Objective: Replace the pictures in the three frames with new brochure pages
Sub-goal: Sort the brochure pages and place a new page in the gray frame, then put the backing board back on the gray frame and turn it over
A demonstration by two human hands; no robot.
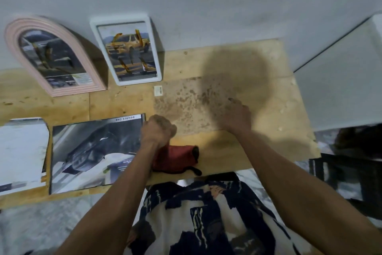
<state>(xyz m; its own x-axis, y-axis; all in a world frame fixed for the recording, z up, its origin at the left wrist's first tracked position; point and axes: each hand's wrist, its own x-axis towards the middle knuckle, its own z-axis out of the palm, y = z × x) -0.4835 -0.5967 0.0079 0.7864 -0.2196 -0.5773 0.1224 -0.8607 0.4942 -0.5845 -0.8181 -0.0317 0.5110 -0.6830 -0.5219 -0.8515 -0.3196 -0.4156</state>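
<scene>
Currently left hand [158,130] is clenching at brochure page [95,153] corner, contents unclear, right hand [237,116] is resting flat, empty, at 2 o'clock; arched frame [51,56] and white frame [126,52] are leaning at 11, seemingly refilled.

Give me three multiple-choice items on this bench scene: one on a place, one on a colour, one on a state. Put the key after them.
1. Where does the white rectangular frame stand?
A. right of the pink arched frame
B. on the open brochure
C. under the red pouch

2. What colour is the pouch at the table's near edge?
A. blue
B. red
C. green

3. How is the left hand held?
A. flat and spread
B. closed in a fist
C. out of view

Key: 1 A, it leans on the wall beside the arched one; 2 B, the cloth is plainly red; 3 B, its fingers are curled in.
</scene>
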